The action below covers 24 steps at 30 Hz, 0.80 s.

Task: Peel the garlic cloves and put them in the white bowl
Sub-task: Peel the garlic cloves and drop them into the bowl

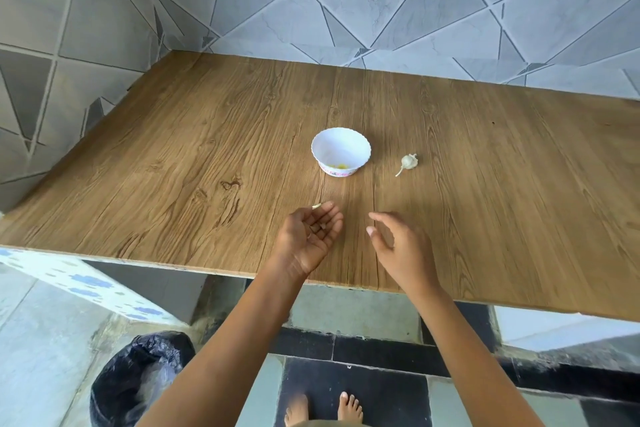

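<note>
- Left hand [308, 236] lies palm up, loosely cupped, scraps in it; right hand [398, 246] hovers spread, holding nothing
- Garlic [408, 161] sits just right of the bowl [360, 163], mid frame
- Likely between cloves: tip scraps into the bin [138, 378], lower left, then reach for garlic
- Table [173, 262] edge runs under the wrists; bare wood leads to the garlic

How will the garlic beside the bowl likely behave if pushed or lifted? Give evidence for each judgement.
The garlic looks small and papery, so probably light. Its rounded body may roll or pivot on the smooth table, though the stem sticking out should limit that. The dry skin may flake when pinched.
</note>
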### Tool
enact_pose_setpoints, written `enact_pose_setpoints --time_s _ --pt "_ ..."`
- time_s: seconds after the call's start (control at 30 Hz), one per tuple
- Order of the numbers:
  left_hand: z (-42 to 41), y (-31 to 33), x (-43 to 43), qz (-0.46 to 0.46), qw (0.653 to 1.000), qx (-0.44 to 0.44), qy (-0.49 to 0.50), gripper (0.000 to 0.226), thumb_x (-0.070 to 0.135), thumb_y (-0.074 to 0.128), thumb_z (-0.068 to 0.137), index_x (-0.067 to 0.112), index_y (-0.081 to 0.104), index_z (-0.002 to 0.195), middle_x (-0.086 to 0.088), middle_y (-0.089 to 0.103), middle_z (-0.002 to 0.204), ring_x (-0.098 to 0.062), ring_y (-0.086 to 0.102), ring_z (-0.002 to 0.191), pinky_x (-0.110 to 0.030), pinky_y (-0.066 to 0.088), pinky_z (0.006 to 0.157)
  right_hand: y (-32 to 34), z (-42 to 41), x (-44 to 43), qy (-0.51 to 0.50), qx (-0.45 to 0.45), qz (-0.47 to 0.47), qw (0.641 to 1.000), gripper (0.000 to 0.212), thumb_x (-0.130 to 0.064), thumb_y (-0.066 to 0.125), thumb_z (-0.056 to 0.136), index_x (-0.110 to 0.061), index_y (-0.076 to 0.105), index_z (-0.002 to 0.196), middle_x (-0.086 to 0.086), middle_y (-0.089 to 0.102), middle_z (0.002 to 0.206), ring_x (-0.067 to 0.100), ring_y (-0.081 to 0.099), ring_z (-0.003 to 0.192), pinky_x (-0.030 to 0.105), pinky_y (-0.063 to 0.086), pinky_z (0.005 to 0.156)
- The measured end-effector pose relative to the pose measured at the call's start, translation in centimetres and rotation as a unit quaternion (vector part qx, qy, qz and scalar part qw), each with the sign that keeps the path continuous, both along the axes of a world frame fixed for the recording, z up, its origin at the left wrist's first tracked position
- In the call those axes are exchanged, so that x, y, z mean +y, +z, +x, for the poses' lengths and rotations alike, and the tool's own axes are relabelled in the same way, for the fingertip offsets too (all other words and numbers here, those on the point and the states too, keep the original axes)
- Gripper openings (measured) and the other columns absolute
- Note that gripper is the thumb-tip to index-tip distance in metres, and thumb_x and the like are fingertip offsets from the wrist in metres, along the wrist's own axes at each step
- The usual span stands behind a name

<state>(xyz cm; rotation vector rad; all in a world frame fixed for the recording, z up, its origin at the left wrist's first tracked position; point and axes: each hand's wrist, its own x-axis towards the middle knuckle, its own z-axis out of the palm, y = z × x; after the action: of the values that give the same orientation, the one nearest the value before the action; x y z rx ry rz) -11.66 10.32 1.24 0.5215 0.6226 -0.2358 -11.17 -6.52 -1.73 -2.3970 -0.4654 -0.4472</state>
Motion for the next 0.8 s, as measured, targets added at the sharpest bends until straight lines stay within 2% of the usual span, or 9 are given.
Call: enact_pose_setpoints --time_s 0.1,0.2,0.33,0.47,0.67,0.8 --pt "-0.1 -0.2 0.0 0.005 1.000 0.003 -0.002 0.035 0.015 0.034 0.098 -0.005 0.062 0.092 -0.017 0.064 0.095 -0.026 0.062 0.089 -0.032 0.051 0.081 -0.9 -0.6 0.3 -0.020 0.015 -0.067 0.997 0.029 -0.015 0.067 0.085 -0.005 0.067 0.113 0.008 0.069 0.110 0.025 0.068 0.092 0.036 0.055 0.074" --pt "-0.2 -0.3 0.1 0.005 1.000 0.002 -0.006 0.035 0.015 0.033 0.099 -0.005 0.062 0.092 -0.017 0.063 0.095 -0.026 0.061 0.089 -0.032 0.050 0.082 -1.3 -1.5 1.5 0.008 0.046 -0.082 0.996 0.027 -0.016 0.065 0.087 -0.007 0.067 0.112 0.006 0.068 0.112 0.022 0.067 0.094 0.035 0.055 0.079" --pt "-0.2 -0.2 0.8 0.009 1.000 0.001 0.000 0.036 0.014 0.032 0.098 -0.005 0.062 0.092 -0.018 0.063 0.095 -0.027 0.061 0.090 -0.033 0.049 0.085 -0.9 -2.6 2.8 0.020 0.036 0.025 0.999 0.017 -0.007 0.071 0.081 -0.008 0.072 0.097 0.002 0.073 0.089 0.015 0.067 0.072 0.030 0.057 0.066" --pt "-0.7 -0.2 1.1 0.005 1.000 -0.003 -0.002 0.037 0.015 0.032 0.098 -0.005 0.062 0.092 -0.018 0.064 0.094 -0.026 0.061 0.090 -0.033 0.048 0.086 0.7 -2.3 3.8 0.039 0.016 0.089 0.995 0.014 -0.008 0.070 0.081 -0.009 0.071 0.095 0.000 0.072 0.086 0.011 0.067 0.074 0.029 0.058 0.064" --pt "-1.9 -0.1 0.7 0.028 0.999 -0.007 0.028 0.038 0.013 0.030 0.098 -0.004 0.063 0.089 -0.015 0.064 0.089 -0.021 0.060 0.078 -0.027 0.049 0.074 2.0 -2.4 5.7 0.105 0.050 0.100 0.988 0.020 -0.023 0.060 0.083 -0.014 0.072 0.097 -0.004 0.073 0.089 0.013 0.067 0.077 0.035 0.057 0.067" --pt "-2.9 0.5 1.9 0.028 0.996 -0.006 0.084 0.038 0.015 0.030 0.099 -0.003 0.062 0.089 -0.016 0.063 0.087 -0.023 0.059 0.079 -0.029 0.050 0.072 2.1 -1.7 5.9 0.144 0.045 0.102 0.983 0.019 -0.023 0.059 0.083 -0.018 0.072 0.095 -0.011 0.072 0.089 0.004 0.063 0.078 0.031 0.055 0.067"
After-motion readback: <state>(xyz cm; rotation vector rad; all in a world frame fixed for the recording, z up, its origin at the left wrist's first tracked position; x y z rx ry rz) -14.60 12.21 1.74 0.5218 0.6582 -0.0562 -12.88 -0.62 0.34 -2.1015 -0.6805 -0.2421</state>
